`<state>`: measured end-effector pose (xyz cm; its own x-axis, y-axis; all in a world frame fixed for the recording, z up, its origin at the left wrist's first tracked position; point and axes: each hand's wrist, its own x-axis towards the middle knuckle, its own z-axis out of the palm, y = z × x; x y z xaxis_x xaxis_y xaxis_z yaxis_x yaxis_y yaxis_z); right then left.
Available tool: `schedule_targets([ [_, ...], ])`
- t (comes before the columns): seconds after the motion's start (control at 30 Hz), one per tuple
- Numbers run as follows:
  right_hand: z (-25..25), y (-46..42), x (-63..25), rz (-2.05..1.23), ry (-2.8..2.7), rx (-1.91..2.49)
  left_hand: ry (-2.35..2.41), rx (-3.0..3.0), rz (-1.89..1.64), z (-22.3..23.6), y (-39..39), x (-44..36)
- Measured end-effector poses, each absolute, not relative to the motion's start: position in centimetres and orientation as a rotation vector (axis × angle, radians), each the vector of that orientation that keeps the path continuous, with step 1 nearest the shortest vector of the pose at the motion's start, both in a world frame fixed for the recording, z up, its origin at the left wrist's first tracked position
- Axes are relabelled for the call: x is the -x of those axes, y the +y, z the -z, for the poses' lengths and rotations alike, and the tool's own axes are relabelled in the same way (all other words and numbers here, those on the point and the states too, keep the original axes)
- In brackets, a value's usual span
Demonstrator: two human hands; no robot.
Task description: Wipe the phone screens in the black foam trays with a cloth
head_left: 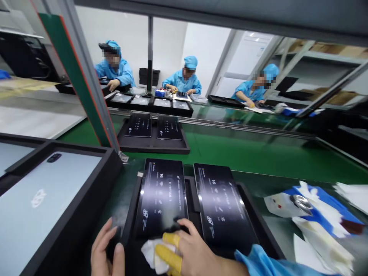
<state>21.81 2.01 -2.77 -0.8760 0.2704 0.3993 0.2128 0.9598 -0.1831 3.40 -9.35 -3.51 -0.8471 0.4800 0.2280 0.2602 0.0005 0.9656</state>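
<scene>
My right hand (198,251), with yellow finger covers on some fingers, grips a crumpled white cloth (152,255) at the near end of a dark tablet (165,191). Its index finger reaches onto the lower edge of that tablet. A second tablet (221,203) lies to the right, in the same black tray (270,234). Both show printed white icons and lettering on their faces. Left of the tray, my left hand (105,251) is held with its fingers apart and nothing in them.
A large black tray (110,168) of pale blue tablets (60,184) stands at left, beside a metal post (94,88). Beyond, another tray (152,145) holds two tablets on the green belt (244,145). Papers and a blue item (330,207) lie right. Several co-workers sit opposite.
</scene>
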Motion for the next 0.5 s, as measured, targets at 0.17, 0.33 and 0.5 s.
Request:
schedule_targets([
  [0.17, -0.1, 9.2, -17.0, -0.177, -2.609, 0.731, 2.163, -0.767, -1.811, 3.9, -10.1, -2.8],
  [0.33, -0.5, 9.0, -12.8, -0.09, -2.744, 0.824, 2.177, -0.751, -1.846, 4.0, -10.0, -3.1],
  [0.5, 1.2, 2.1, -15.3, -0.212, -2.862, 0.174, 2.266, -0.986, -1.873, 4.4, -9.8, -3.3],
])
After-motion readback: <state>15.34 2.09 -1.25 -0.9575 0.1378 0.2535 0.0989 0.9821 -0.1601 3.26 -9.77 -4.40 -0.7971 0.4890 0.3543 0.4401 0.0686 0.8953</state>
